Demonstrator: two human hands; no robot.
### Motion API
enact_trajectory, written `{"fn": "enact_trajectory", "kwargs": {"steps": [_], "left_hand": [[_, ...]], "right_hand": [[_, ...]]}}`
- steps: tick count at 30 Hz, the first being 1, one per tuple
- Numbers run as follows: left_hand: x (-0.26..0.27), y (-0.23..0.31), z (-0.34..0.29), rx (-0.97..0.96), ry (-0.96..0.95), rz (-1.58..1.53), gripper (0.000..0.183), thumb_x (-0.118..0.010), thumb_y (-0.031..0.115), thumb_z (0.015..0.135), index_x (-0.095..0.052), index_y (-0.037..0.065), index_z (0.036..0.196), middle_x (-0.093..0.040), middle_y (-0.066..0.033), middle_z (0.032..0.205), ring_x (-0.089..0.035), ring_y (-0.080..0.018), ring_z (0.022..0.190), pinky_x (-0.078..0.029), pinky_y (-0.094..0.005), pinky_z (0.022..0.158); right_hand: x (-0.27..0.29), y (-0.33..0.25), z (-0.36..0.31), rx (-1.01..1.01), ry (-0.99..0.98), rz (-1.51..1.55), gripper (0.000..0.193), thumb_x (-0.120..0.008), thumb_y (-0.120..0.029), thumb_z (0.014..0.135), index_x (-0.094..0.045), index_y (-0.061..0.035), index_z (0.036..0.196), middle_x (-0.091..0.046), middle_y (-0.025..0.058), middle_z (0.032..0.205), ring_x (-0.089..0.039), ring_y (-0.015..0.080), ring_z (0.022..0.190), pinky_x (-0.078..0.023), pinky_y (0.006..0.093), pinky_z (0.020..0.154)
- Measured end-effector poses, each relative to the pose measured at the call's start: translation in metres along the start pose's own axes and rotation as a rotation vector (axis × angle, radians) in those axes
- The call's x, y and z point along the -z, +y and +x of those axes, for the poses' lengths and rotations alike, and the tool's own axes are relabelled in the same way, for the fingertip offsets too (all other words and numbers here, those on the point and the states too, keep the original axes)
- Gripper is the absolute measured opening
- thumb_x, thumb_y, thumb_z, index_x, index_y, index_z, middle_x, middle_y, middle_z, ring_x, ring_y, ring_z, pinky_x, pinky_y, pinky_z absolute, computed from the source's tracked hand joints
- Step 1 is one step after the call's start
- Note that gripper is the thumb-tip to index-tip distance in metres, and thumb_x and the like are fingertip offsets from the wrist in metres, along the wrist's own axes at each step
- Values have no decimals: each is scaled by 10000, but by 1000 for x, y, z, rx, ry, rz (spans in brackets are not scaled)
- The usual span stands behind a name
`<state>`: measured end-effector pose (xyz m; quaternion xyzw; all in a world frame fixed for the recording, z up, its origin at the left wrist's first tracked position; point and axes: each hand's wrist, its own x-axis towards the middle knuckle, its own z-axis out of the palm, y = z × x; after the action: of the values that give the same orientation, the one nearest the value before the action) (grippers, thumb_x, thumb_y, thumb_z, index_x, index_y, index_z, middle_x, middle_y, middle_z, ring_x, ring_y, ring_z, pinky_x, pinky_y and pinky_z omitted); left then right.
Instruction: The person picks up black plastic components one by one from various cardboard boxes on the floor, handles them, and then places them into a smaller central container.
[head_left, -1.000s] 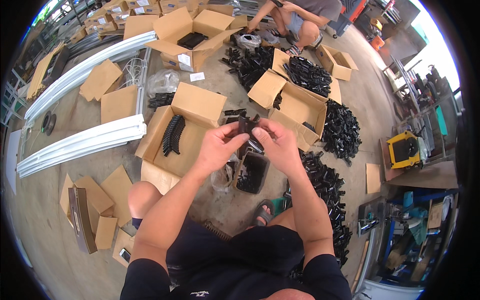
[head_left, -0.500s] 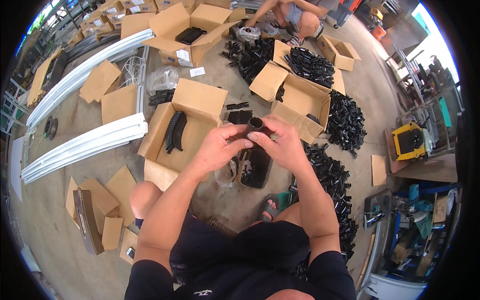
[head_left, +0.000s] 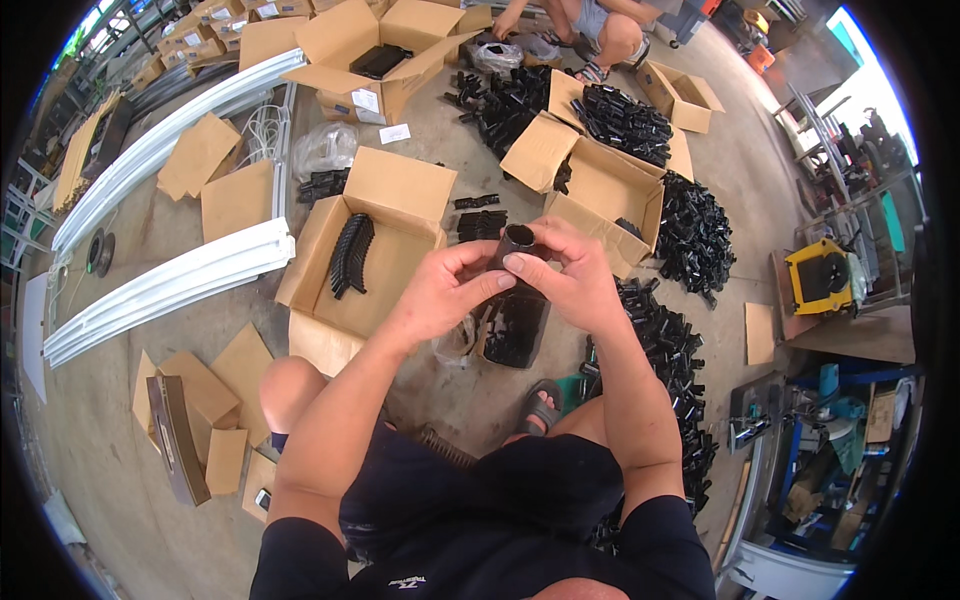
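Between both hands I hold a short black tubular part [head_left: 516, 238], its round open end facing up. My left hand [head_left: 455, 290] wraps it from the left, thumb toward the tube's near side. From the right, my right hand [head_left: 568, 272] grips the same part, its thumb close to the left one. Below the hands stands a dark container [head_left: 512, 338] with a black, shiny inside; what it contains cannot be made out. A cardboard box [head_left: 395, 270] at the left holds a neat row of black parts [head_left: 351, 257]. A few similar black pieces [head_left: 480, 225] lie just beyond my hands.
Large heaps of black parts [head_left: 655, 345] spread along my right side. Another open cardboard box [head_left: 610, 190] stands ahead right. White metal profiles [head_left: 170, 290] lie at the left. At the back, another person [head_left: 610, 35] crouches. A yellow-framed item [head_left: 822, 277] is far right.
The tube's open end has tipped a little more into view and shifted slightly right and up. Both hands keep their hold. The person at the back has moved slightly.
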<state>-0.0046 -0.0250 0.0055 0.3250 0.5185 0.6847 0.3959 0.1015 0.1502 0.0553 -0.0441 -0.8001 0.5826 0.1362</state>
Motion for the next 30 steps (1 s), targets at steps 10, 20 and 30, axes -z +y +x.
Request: {"fn": "enact_trajectory", "kwargs": {"steps": [10, 20, 30], "left_hand": [[-5, 6, -10, -27, 70, -62, 368, -695, 75, 957, -602, -26, 1298, -687, -44, 1158, -641, -92, 1037, -525, -262, 910], [-3, 0, -6, -43, 96, -194, 242, -705, 80, 950, -660, -4, 1172, -713, -28, 1019, -660, -83, 847, -557, -253, 767], [-3, 8, -9, -29, 234, -215, 264, -695, 109, 959, -680, -21, 1188, -732, -68, 1018, -669, -91, 793, -573, -237, 707]], "right_hand": [[-8, 8, 3, -18, -12, 87, 292, -749, -154, 886, -729, -1, 1134, -625, 40, 937, -594, 122, 876, -464, 260, 800], [-24, 6, 7, 15, 118, 95, 280, -741, -180, 884, -737, 15, 1085, -586, 0, 841, -500, 82, 753, -410, 242, 682], [-21, 16, 11, -46, 104, 372, 292, -696, -249, 980, -720, 1, 1129, -628, -36, 902, -564, 61, 782, -464, 226, 711]]}}
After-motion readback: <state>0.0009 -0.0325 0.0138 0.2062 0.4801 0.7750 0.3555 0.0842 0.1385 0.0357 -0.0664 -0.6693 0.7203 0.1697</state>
